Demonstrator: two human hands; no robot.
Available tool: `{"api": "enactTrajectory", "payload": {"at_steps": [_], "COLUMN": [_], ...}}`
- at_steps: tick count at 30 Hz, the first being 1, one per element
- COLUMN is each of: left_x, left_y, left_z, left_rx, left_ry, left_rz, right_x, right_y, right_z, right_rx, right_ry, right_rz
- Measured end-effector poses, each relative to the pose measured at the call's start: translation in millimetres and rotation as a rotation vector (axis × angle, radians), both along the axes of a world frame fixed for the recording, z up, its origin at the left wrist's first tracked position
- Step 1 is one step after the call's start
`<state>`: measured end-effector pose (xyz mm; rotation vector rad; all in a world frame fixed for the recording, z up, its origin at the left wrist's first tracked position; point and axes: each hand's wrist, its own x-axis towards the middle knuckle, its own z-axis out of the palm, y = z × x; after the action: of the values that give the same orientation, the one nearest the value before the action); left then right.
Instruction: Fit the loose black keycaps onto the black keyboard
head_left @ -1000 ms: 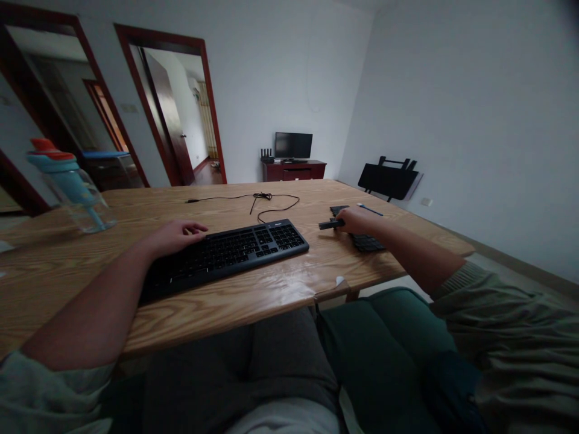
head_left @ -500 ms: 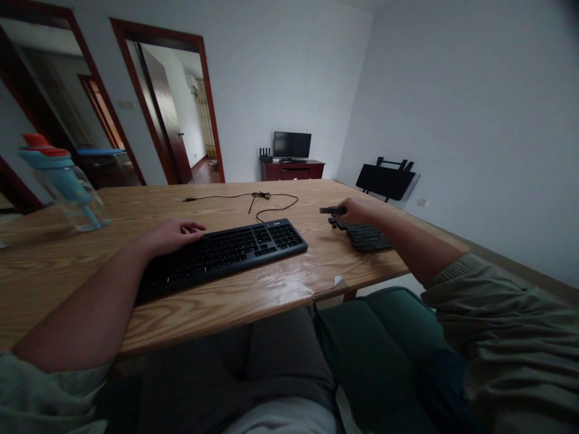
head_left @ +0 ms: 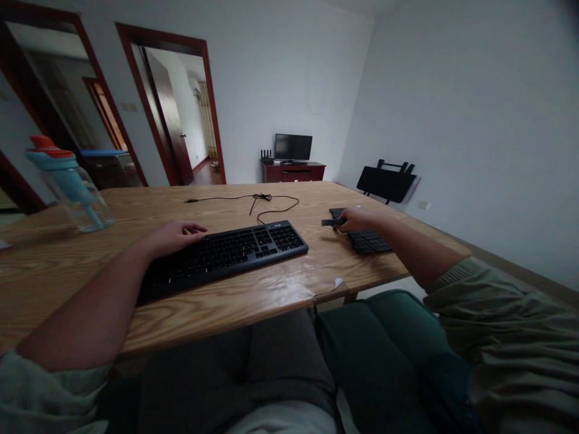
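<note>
Two hands apart, left hand (head_left: 174, 235) flat on black keyboard (head_left: 226, 253), right hand (head_left: 359, 218) gripping dark tool (head_left: 331, 222), bottle (head_left: 70, 184) far left.

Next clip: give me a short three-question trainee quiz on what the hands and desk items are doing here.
1. True or false: the left hand rests on the left end of the black keyboard.
2. What does the right hand hold? A) the water bottle B) a small dark bar-shaped object C) the cable
3. Fill in: the loose black cable lies on the wooden table ______ the keyboard, as the camera sees it.

Key
1. True.
2. B; the hand is over a smaller dark keypad.
3. Beyond. The water bottle stands far left, untouched.
</note>
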<state>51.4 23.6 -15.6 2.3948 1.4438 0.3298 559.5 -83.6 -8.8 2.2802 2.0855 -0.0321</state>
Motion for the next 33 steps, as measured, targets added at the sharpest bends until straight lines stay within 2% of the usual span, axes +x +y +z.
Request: {"api": "enactTrajectory", "payload": {"at_steps": [9,16,22,33], "left_x": [1,2,0,1], "left_y": [-1,-1,1,-2], "left_z": [-0.4,-0.4,-3.0,-2.7], "left_rx": [0.005,-0.007,0.008,0.013], "left_ry": [-0.021,-0.012,-0.018,-0.022], "left_rz": [-0.001,0.01,-0.015,-0.009], "right_x": [0,8,6,7], "right_y": [2,5,6,11], "right_z": [0.0,-2.4,-1.4,-2.3], "right_rx": [-0.018,0.004,-0.016,-0.02], "right_ry": [-0.039,0.07,0.048,0.066], "right_rz": [-0.013,-0.082,-0.052,-0.089]}}
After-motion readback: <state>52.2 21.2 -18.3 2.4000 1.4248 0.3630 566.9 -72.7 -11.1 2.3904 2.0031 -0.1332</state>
